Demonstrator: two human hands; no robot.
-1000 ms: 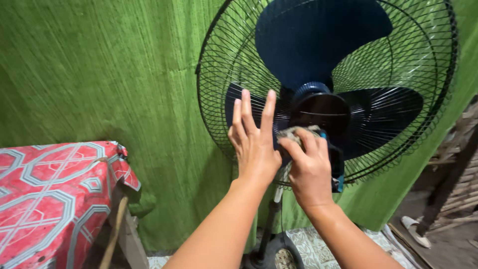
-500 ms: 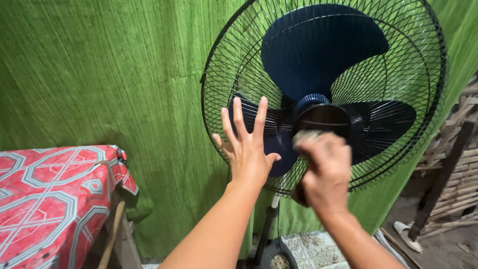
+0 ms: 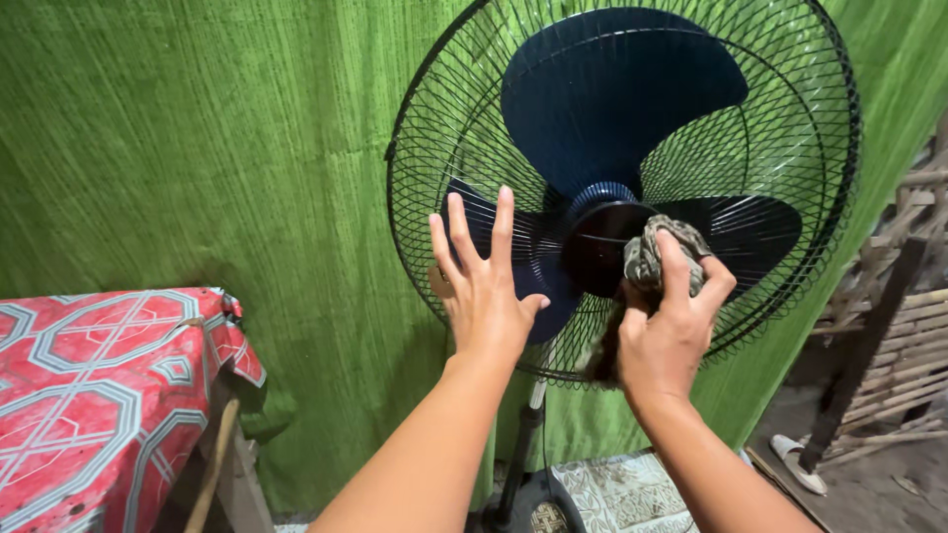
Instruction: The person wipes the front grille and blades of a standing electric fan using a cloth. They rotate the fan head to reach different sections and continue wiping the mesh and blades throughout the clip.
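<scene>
Rag (image 3: 660, 259) sits gripped in right hand (image 3: 667, 331) against fan grille (image 3: 474, 148); left hand (image 3: 484, 286) splayed open beside.

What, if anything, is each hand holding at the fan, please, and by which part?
The right hand grips a bunched grey cloth by its lower part, pressing it to the fan's hub. The left hand holds nothing; it lies open, fingers spread, against the wire guard.
</scene>
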